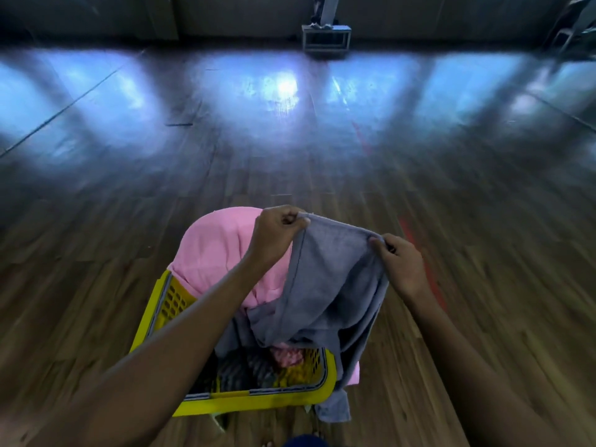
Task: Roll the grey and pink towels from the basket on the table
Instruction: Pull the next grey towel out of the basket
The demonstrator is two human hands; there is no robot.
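Observation:
A grey towel (325, 285) hangs above a yellow basket (251, 398), its lower part trailing into the basket and over the near right rim. My left hand (274, 233) pinches the towel's top left corner. My right hand (400, 262) pinches the top edge further right, so the edge stretches between both hands. A pink towel (216, 250) is draped over the basket's far left side, partly behind my left arm.
The basket stands on a wooden plank surface (96, 285) that spreads all around it. Dark and pinkish cloth (287, 356) lies inside the basket. A small metal frame (325, 38) stands far back. Bright window reflections cover the far floor.

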